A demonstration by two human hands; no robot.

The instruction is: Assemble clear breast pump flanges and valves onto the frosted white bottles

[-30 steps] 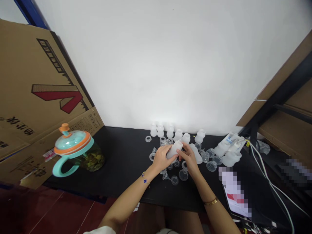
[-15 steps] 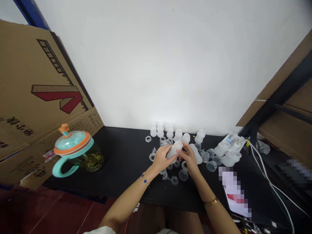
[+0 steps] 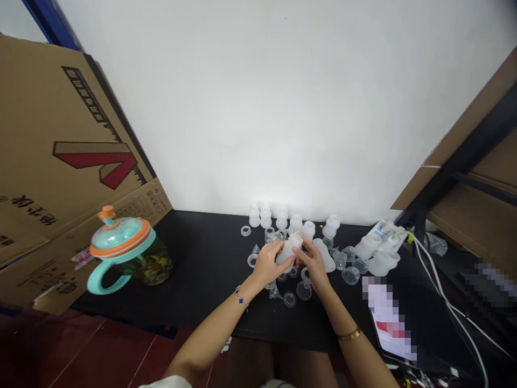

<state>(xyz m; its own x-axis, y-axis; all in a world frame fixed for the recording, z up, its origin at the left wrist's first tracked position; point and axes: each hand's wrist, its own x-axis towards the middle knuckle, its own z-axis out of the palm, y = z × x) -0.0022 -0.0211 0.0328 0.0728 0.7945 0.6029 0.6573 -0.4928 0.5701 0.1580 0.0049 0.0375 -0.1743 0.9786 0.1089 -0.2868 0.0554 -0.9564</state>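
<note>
Both my hands hold one small translucent white plastic bottle [image 3: 290, 247] just above the black table [image 3: 210, 269]. My left hand [image 3: 270, 263] wraps its body from the left. My right hand [image 3: 313, 262] grips it from the right, fingers closed near its neck. Around my hands lie several clear funnel-like caps [image 3: 289, 299] and rings [image 3: 245, 230]. A row of similar white bottles [image 3: 281, 218] stands behind, by the wall.
A jug with a teal handle and an orange-rimmed lid [image 3: 123, 252] stands at the left, before a large cardboard box [image 3: 60, 161]. More bottles [image 3: 379, 253] lie at the right near white cables [image 3: 436, 285] and a blurred paper [image 3: 385, 318].
</note>
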